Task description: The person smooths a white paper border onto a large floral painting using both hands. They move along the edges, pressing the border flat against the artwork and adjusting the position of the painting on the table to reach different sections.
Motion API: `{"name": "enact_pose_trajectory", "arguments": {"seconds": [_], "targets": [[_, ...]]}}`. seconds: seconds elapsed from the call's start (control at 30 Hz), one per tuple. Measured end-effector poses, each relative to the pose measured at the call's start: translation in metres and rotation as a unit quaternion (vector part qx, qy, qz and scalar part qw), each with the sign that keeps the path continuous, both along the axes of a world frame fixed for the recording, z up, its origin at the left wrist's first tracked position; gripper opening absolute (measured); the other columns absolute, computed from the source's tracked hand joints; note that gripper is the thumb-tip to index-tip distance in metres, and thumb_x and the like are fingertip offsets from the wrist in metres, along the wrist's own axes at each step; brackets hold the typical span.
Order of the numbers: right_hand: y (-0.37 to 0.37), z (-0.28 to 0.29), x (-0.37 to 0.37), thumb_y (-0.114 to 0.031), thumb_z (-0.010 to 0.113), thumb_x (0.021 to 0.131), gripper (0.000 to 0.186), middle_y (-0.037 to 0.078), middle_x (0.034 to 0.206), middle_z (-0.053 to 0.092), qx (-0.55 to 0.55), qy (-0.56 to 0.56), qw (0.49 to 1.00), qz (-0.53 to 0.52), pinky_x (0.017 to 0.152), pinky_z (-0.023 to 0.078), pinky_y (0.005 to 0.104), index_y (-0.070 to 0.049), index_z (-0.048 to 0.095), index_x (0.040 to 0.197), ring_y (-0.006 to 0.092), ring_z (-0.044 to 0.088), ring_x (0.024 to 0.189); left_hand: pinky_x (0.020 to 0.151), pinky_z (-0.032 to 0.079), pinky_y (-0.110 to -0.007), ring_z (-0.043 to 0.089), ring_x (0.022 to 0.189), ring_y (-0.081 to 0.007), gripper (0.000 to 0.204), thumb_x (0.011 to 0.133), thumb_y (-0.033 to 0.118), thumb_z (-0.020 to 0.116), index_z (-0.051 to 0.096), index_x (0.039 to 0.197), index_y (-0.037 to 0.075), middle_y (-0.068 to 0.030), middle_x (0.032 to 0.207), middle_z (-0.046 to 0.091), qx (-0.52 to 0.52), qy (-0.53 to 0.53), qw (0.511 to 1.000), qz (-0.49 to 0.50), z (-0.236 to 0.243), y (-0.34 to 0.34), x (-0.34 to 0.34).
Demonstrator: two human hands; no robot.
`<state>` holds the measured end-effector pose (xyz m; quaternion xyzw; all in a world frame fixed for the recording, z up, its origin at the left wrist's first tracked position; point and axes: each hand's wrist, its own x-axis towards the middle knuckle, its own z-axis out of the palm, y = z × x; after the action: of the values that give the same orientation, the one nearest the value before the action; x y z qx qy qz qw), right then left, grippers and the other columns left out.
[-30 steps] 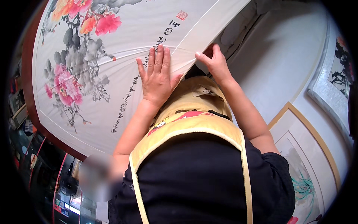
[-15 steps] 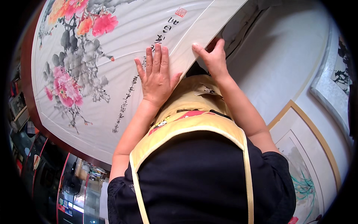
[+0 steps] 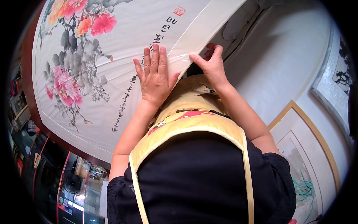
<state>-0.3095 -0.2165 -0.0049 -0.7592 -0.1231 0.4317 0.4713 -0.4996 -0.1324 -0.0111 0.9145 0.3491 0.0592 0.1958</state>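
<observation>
A large flower painting (image 3: 123, 86) with pink and orange blossoms, grey leaves and a column of brush writing lies before me under what looks like a thin glossy film. My left hand (image 3: 154, 80) rests flat on it with fingers spread, over part of the writing. My right hand (image 3: 210, 63) is at the painting's pale border strip (image 3: 194, 35). Its thumb presses on the near edge and its other fingers curl at the edge's outer side. Small shiny creases run from the thumb.
A dark red table edge (image 3: 33, 108) curves round the left. To the right stand a wood-framed picture (image 3: 298, 123) and a grey-bordered picture (image 3: 328, 86) against a pale surface. A black fan (image 3: 71, 182) and glass-topped counters are at lower left. My yellow apron (image 3: 194, 119) touches the near edge.
My right hand has shifted slightly left, its thumb moving further onto the border, where creases now show. My left hand stays almost where it was.
</observation>
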Motion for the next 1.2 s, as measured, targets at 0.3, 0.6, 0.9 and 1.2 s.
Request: {"name": "enact_pose_trajectory", "arguments": {"seconds": [0.3, 0.6, 0.9, 1.2], "targets": [[0.009, -0.072, 0.077, -0.05, 0.067, 0.096, 0.059, 0.008, 0.1, 0.056, 0.037, -0.018, 0.965, -0.259, 0.076, 0.05, 0.0328, 0.001, 0.05, 0.12, 0.0165, 0.054, 0.086, 0.124, -0.002, -0.059, 0.013, 0.159, -0.0294, 0.088, 0.094, 0.049, 0.065, 0.028, 0.161, 0.006, -0.0106, 0.169, 0.024, 0.016, 0.021, 0.999, -0.018, 0.002, 0.0, 0.0], [-0.046, -0.067, 0.084, -0.049, 0.05, 0.107, 0.051, 0.002, 0.09, 0.056, 0.054, 0.03, 0.963, -0.263, 0.075, 0.047, 0.0289, -0.001, 0.064, 0.11, 0.0131, 0.053, 0.078, 0.126, 0.002, -0.057, 0.017, 0.157, -0.028, 0.085, 0.091, 0.056, 0.064, 0.038, 0.157, 0.01, -0.0108, 0.166, 0.031, 0.005, 0.004, 0.986, -0.166, 0.01, -0.004, 0.055], [-0.213, -0.165, 0.009, -0.051, 0.066, 0.093, 0.071, 0.026, 0.128, 0.065, -0.145, -0.121, 0.922, 0.337, 0.107, 0.046, 0.0411, 0.0, 0.056, 0.14, 0.035, 0.06, 0.126, 0.12, 0.035, -0.05, 0.047, 0.142, -0.0284, 0.063, 0.093, 0.036, 0.069, 0.052, 0.148, 0.012, -0.0101, 0.151, 0.054, -0.134, -0.165, 0.906, -0.367, 0.019, -0.008, 0.085], [-0.142, -0.066, 0.083, -0.03, 0.068, 0.091, 0.031, 0.012, 0.097, 0.067, -0.218, -0.121, 0.945, 0.21, 0.079, 0.052, 0.0407, -0.01, 0.07, 0.114, 0.0307, 0.065, 0.089, 0.122, 0.005, -0.066, 0.016, 0.158, -0.0303, 0.076, 0.099, 0.057, 0.054, 0.034, 0.16, 0.016, -0.0055, 0.171, 0.021, 0.163, 0.005, 0.986, 0.028, -0.011, 0.11, 0.048]]}}
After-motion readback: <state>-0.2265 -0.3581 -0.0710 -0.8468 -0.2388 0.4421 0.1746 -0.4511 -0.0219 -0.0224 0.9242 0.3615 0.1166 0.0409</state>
